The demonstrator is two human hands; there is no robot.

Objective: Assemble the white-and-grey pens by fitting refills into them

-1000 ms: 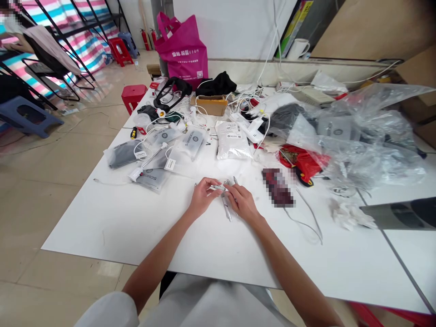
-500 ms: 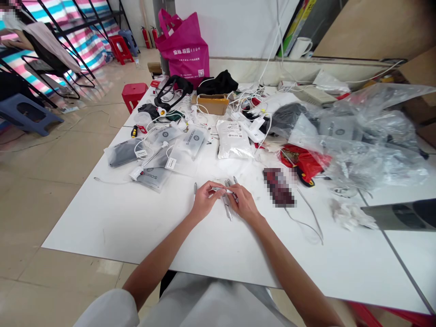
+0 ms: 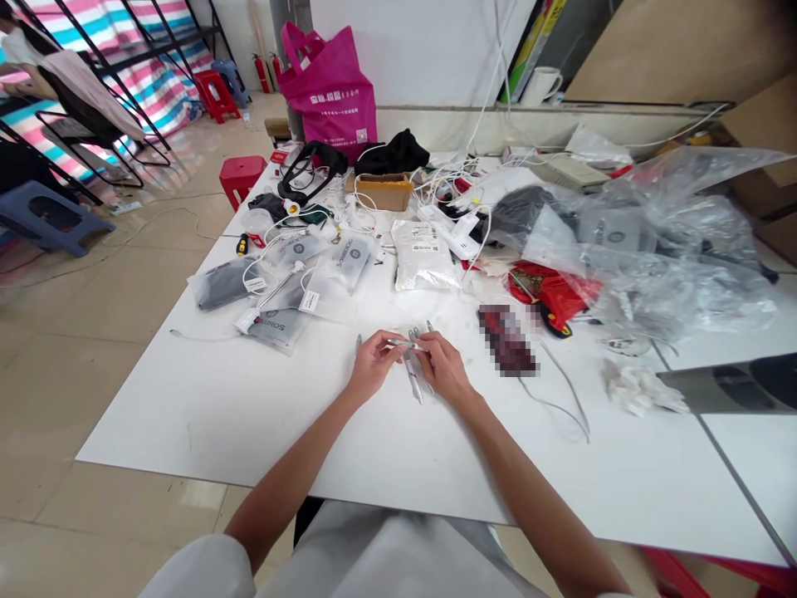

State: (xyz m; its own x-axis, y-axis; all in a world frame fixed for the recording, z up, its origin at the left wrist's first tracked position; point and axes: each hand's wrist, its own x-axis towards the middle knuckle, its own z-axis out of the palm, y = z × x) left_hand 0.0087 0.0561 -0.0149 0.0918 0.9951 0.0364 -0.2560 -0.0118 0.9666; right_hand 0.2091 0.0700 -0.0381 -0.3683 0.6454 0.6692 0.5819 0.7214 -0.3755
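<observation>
Between my two hands is a slim silver-and-white pen (image 3: 403, 342), held level just above the white table (image 3: 249, 415). My left hand (image 3: 374, 364) pinches its left end, with thumb and fingertips together. At the other end, my right hand (image 3: 444, 365) has its fingers closed on the pen, and its fingertips partly hide it. Several similar pens lie on the table below and around the hands. One silver pen (image 3: 414, 384) shows between them, and another pen (image 3: 359, 342) is partly hidden behind my left hand.
A blurred-out flat object (image 3: 507, 340) lies to the right, beside a thin cable (image 3: 564, 390). Bagged dark pouches (image 3: 277, 325) are at the left, a white parcel (image 3: 427, 257) farther back. Clear plastic bags (image 3: 685, 257) and a grey cylinder (image 3: 735, 389) occupy the right. A person sits far left.
The view has shifted slightly. Both hands stay in nearly the same place on the pen, and the left fingertips have shifted a little, showing more of it.
</observation>
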